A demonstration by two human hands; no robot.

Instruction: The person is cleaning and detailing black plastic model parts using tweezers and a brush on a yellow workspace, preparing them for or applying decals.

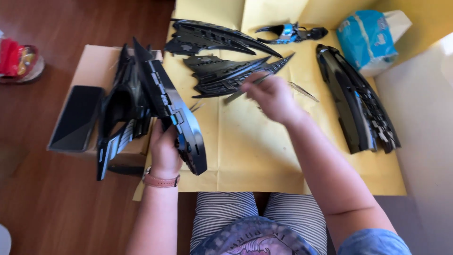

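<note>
Clearly the large black brick-built model body with long pointed fins (146,108) is the riskiest item: the left hand (165,151), at centre left of the frame, has its fingers wrapped around the model's lower edge only, holding it upright and tilted above the brown cardboard box (94,61). Gripped from one edge like that, the heavy upper part could lever loose, and studded sections might pop apart or the whole piece might slip onto the wooden floor (56,208).

At the centre of the frame, the right hand (271,97) is closed loosely around a thin dark grey blade-shaped piece (245,89), pinching it at one end; motion blur makes the exact finger placement hard to tell. It hovers just over a black serrated wing section (226,75) lying on the yellow paper sheet (245,151). A careless sweep could knock that wing, or the second black wing section (212,38) above it.

At right, a long curved black hull panel (356,104) lies near the paper's edge, where an elbow could nudge it off.
</note>
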